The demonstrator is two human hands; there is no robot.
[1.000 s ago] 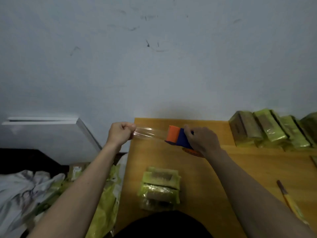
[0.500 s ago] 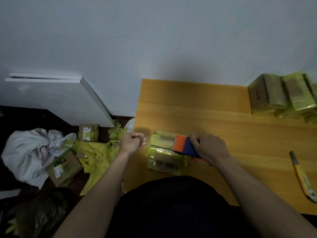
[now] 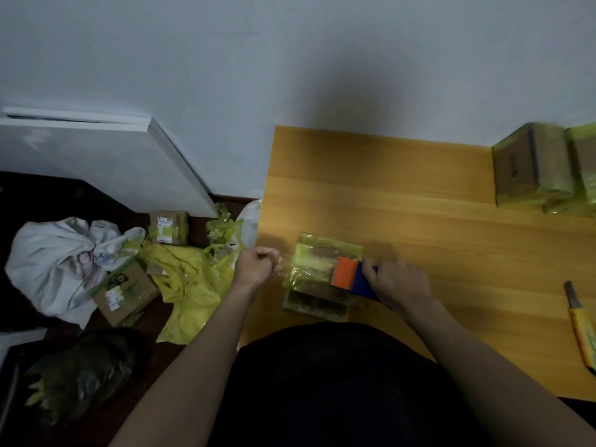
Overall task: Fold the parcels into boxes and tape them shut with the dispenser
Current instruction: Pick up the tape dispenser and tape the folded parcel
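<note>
A small parcel [image 3: 319, 275] wrapped in yellow-green tape lies near the left front corner of the wooden table [image 3: 419, 227]. My right hand [image 3: 396, 282] grips an orange and blue tape dispenser [image 3: 350, 279] just above the parcel's right side. My left hand [image 3: 258, 266] is a fist at the table's left edge, pinching the free end of a clear tape strip [image 3: 285, 264] stretched from the dispenser across the parcel.
Taped boxes [image 3: 535, 169] stand at the table's back right. A yellow utility knife [image 3: 582, 330] lies at the right edge. On the floor to the left lie cardboard boxes [image 3: 124, 290], yellow wrapping scraps [image 3: 190, 282], a white bag [image 3: 61, 259] and a dark bag [image 3: 80, 379].
Both hands came down from in front of the wall with the tape stretched between them, and now hold it low over the parcel. The camera tilted down.
</note>
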